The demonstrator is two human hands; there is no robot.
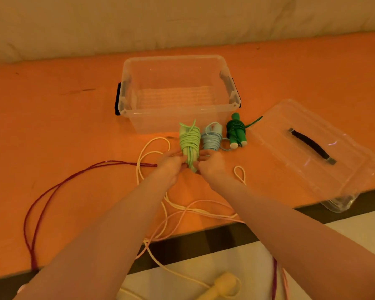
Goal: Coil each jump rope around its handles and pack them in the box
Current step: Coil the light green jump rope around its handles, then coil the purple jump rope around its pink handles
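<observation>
The clear plastic storage box with black side latches (175, 92) stands open on the orange table (52, 118), and nothing lies inside it; only its ribbed floor shows through. Its clear lid with a black strap handle (312, 148) lies flat to the right, well apart from the box, one corner hanging over the table's front edge.

Just in front of the box three wound bundles sit side by side: the light green jump rope coiled round its handles (189, 142), the pale blue coiled jump rope (212, 137) and the dark green coiled jump rope (236, 132), whose loose end points toward the lid. The left hand (171, 165) and the right hand (210, 164) meet at the near end of the light green bundle, their fingers curled round its lower part and pinching it from both sides.

Loose cords lie between the person and the box: a dark red rope (59, 187) sweeping left, a cream rope (152, 148) looped by the left hand, and a pink rope (204, 204) crossing under the forearms. A yellow handle (221, 285) hangs below the table's edge.
</observation>
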